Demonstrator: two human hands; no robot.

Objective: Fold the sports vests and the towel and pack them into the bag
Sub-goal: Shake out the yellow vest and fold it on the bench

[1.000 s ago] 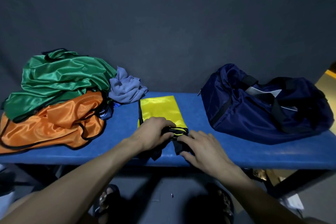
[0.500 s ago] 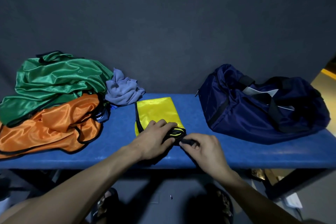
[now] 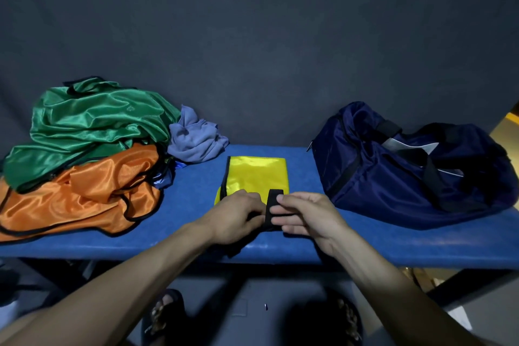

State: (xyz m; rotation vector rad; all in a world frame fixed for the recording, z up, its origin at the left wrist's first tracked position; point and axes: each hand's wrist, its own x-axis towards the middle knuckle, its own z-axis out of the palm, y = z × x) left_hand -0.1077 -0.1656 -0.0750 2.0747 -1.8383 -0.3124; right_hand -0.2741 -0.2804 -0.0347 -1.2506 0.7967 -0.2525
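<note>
A folded yellow vest (image 3: 257, 174) with black trim lies flat in the middle of the blue bench (image 3: 393, 241). My left hand (image 3: 234, 216) presses on its near end, fingers curled over the fabric. My right hand (image 3: 304, 215) pinches a black strap of the vest (image 3: 273, 196) and holds it raised over the near edge. To the left are a crumpled green vest (image 3: 92, 123) on top of an orange vest (image 3: 78, 194), with a grey-blue towel (image 3: 195, 139) bunched beside them. The navy duffel bag (image 3: 415, 166) sits open on the right.
A dark wall stands close behind the bench. A bit of shiny blue fabric (image 3: 164, 180) peeks out under the pile. Below the bench edge are my sandalled feet (image 3: 165, 317) and the dark floor. Bare bench surface lies between the yellow vest and the bag.
My right hand has lifted the black strap from the bench edge up and over the vest's near end. The left hand has stayed pressed on the vest.
</note>
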